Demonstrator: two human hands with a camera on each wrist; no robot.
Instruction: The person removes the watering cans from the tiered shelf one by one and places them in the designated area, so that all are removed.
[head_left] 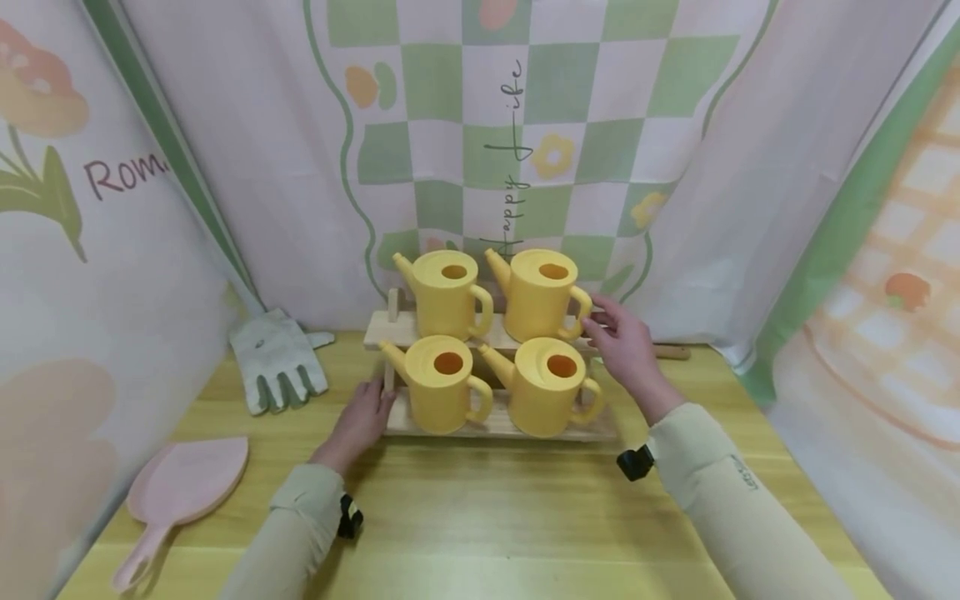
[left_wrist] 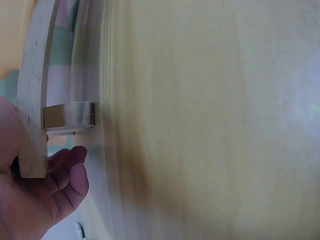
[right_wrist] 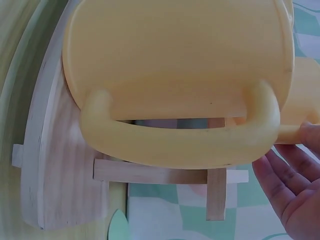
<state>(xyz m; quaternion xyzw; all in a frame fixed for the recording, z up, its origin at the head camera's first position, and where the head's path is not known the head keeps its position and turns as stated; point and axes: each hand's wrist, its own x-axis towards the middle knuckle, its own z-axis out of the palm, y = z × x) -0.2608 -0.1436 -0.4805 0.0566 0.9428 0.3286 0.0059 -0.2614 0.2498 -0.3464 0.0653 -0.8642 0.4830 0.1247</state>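
Yellow watering cans stand on a two-tier wooden rack point(head_left: 495, 430), two on each tier, spouts to the left. My left hand point(head_left: 363, 417) grips the left end of the lower shelf; in the left wrist view its fingers curl beneath the shelf board point(left_wrist: 32, 125). My right hand point(head_left: 626, 346) pinches the handle of the upper right watering can point(head_left: 536, 304). In the right wrist view, thumb and fingers meet at that handle, while the lower right watering can point(right_wrist: 185, 60) fills the foreground and hides much of the upper one.
On the table's left lie a pale work glove point(head_left: 277, 362) and a pink dustpan-like scoop point(head_left: 187, 479). A wooden tool handle point(head_left: 671, 352) shows behind the right hand. Printed curtains point(head_left: 247, 125) hang close behind the rack and along both sides.
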